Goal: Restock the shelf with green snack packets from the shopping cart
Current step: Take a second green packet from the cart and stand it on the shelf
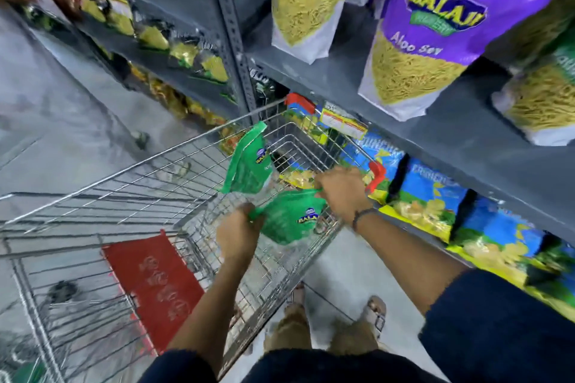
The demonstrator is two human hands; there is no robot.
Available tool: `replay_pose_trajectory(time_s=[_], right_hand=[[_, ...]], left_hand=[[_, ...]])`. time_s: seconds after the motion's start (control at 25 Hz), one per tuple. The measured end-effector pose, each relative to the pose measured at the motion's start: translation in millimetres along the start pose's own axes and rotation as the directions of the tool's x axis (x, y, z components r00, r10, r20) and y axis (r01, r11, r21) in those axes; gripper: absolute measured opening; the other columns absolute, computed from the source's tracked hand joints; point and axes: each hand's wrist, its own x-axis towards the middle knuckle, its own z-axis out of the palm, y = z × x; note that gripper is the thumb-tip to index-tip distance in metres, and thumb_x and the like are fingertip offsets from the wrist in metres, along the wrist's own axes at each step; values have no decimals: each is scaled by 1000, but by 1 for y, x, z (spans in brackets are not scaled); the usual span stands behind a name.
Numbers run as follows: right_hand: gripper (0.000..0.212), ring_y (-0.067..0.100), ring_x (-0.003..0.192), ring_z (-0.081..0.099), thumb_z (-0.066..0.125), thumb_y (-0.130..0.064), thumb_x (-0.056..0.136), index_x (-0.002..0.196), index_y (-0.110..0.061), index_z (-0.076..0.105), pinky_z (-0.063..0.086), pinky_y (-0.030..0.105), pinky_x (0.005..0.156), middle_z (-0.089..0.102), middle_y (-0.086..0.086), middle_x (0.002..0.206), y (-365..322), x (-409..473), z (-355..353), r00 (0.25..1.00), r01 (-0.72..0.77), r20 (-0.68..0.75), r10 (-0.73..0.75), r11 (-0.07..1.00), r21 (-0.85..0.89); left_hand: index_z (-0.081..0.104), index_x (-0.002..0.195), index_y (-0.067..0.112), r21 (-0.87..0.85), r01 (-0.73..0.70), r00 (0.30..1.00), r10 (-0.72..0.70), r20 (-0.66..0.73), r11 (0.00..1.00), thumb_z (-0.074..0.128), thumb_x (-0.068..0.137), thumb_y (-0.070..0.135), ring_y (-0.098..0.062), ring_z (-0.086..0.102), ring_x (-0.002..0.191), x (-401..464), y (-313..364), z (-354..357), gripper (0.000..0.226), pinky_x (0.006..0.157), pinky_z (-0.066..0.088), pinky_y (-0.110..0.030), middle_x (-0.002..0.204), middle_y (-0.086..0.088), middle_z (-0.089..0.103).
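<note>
Both my hands reach down into the wire shopping cart (130, 183). My left hand (238, 232) and my right hand (342, 193) each pinch an upper corner of one green snack packet (291, 221), which hangs between them over the cart's near end. A second green snack packet (249, 165) stands tilted just beyond it inside the cart. The grey metal shelf (404, 121) runs along the right, close to the cart.
Purple Aloo Sev bags (435, 25) stand on the upper shelf board. Blue and yellow chip packets (435, 196) fill the row below. Yellow-green packets (155, 34) line the far-left shelves. A red flap (152, 283) lies in the cart's seat. My feet (333, 320) are on the grey floor.
</note>
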Motion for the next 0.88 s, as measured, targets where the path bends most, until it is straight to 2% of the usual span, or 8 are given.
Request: replay_pose_trajectory(time_s=[0.12, 0.2, 0.32, 0.4, 0.48, 0.6, 0.8, 0.88], right_hand=[[20, 23, 95, 60, 69, -32, 77, 91, -17, 68, 43, 37, 87, 73, 3, 94, 24, -35, -39, 970, -48, -183, 161, 863, 504], [13, 6, 79, 58, 71, -30, 75, 80, -18, 68, 45, 22, 81, 69, -9, 78, 42, -74, -76, 901, 40, -338, 272, 725, 688], [8, -14, 74, 55, 69, -20, 78, 80, -24, 62, 39, 0, 72, 58, -22, 78, 71, -127, -134, 777, 151, -428, 462, 523, 839], [12, -11, 69, 54, 65, -10, 82, 81, -20, 60, 41, 4, 67, 60, -12, 77, 104, -160, -168, 686, 260, -461, 564, 402, 878], [15, 3, 69, 52, 61, -6, 86, 83, -20, 58, 44, 21, 65, 57, 2, 75, 141, -190, -192, 602, 351, -450, 659, 288, 891], [10, 20, 86, 57, 53, -7, 91, 97, -13, 58, 50, 32, 73, 62, 13, 93, 210, -237, -213, 537, 462, -412, 736, 152, 874], [20, 27, 83, 41, 58, -12, 87, 74, -20, 47, 40, 44, 79, 44, 10, 77, 331, -309, -223, 315, 506, -414, 854, 218, 835], [9, 27, 92, 43, 56, -6, 88, 86, -14, 51, 40, 54, 91, 49, 13, 92, 363, -317, -215, 284, 516, -414, 865, 226, 826]], left_hand=[[67, 85, 7, -409, -85, 990, 32, -136, 909, 78, 69, 30, -32, 67, 72, 6, 35, -46, 30, 64, 56, -43, 78, -16, 73], [69, 83, 12, -591, -199, 980, 148, -134, 782, 81, 65, 26, -25, 68, 72, 1, 72, -81, 26, 70, 58, -42, 77, -8, 74], [69, 70, 31, -670, -431, 894, 388, -225, 604, 77, 60, 33, 3, 62, 62, -19, 146, -123, 13, 64, 52, -15, 66, 21, 71], [66, 63, 34, -726, -511, 828, 491, -270, 461, 77, 62, 27, 12, 55, 56, -38, 211, -131, 13, 59, 45, -6, 61, 30, 66], [57, 53, 31, -705, -608, 741, 579, -340, 364, 77, 67, 13, 14, 46, 47, -55, 274, -125, 30, 50, 34, 0, 49, 31, 58], [53, 57, 31, -793, -576, 664, 678, -314, 197, 74, 71, 5, 12, 47, 45, -83, 368, -95, 36, 48, 35, -3, 47, 27, 59], [59, 62, 23, -868, -486, 655, 699, -287, 99, 78, 66, 6, 2, 57, 55, -135, 493, -24, 26, 55, 46, -17, 54, 18, 67], [55, 58, 15, -866, -490, 656, 696, -291, 100, 78, 66, 7, -7, 48, 56, -149, 520, 2, 26, 53, 39, -24, 55, 7, 59]])
